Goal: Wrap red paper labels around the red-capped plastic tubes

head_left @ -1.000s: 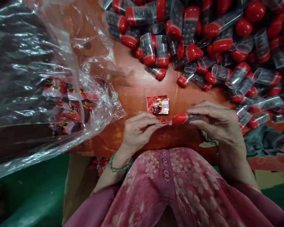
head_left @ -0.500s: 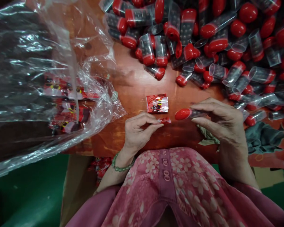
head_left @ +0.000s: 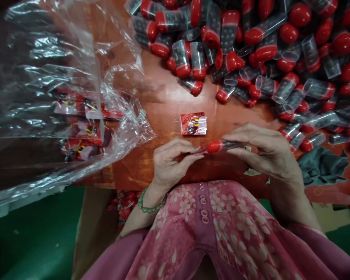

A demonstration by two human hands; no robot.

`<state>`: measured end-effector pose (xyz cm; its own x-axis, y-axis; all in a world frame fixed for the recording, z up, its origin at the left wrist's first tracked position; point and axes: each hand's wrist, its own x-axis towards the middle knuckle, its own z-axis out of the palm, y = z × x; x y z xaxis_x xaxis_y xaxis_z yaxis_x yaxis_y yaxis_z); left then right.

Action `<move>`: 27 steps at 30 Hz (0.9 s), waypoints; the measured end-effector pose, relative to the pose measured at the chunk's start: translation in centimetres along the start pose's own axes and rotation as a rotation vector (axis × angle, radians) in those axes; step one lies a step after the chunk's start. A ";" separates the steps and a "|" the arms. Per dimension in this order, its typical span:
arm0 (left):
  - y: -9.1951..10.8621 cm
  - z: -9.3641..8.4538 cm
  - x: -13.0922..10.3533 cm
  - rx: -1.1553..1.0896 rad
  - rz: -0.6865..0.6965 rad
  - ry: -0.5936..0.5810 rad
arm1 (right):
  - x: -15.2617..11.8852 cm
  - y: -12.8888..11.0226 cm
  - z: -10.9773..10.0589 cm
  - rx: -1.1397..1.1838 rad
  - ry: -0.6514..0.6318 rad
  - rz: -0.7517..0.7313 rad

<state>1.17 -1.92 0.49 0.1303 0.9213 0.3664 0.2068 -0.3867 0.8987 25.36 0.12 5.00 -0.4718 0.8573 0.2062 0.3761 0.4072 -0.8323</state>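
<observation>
My left hand (head_left: 175,159) is closed in a pinch on a small red printed plastic packet (head_left: 202,149), seen nearly edge-on. Between the fingers and thumb of my right hand (head_left: 262,149) is a clear tube with a rounded red end (head_left: 215,146) and dark contents. That red end points left and meets the packet's right edge; whether it is inside the packet I cannot tell. Just beyond my hands, a flat stack of red printed packets (head_left: 193,123) lies on the wooden table (head_left: 163,97).
Many clear tubes with red ends and dark beads (head_left: 181,60) are heaped at the back right. At left lies a large clear plastic bag (head_left: 61,74) with red packets inside. A dark cloth (head_left: 323,167) lies at right. Below the table edge is a cardboard box (head_left: 89,225) with red packets.
My right hand has moved left with the red-ended tube, bringing it to the packet's edge. My left hand has stayed in place, holding the packet.
</observation>
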 end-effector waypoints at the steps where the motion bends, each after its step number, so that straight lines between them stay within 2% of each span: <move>1: 0.0 0.0 0.0 -0.003 -0.003 -0.011 | 0.0 0.0 0.0 -0.005 -0.027 -0.005; 4: -0.1 -0.1 -0.1 -0.002 -0.015 -0.052 | -0.1 -0.3 -0.2 -0.043 -0.118 0.003; 13: -0.7 0.1 -0.2 0.033 -0.094 -0.209 | 0.6 -1.2 -0.6 -0.180 -0.401 0.154; 17: -1.1 0.0 -0.3 0.036 -0.113 -0.267 | 1.2 -1.1 -0.5 -0.230 -0.495 0.165; 23: -0.9 0.0 -0.3 0.020 -0.170 -0.320 | 1.9 -1.0 0.3 -0.269 -0.515 0.161; 27: -0.7 0.2 -0.2 -0.005 -0.207 -0.339 | 1.9 -0.7 0.9 -0.170 -0.487 0.136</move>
<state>1.22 -1.88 -0.30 0.3995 0.9134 0.0779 0.2580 -0.1935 0.9466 23.53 1.19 5.51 -0.7099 0.6770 -0.1941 0.5646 0.3823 -0.7315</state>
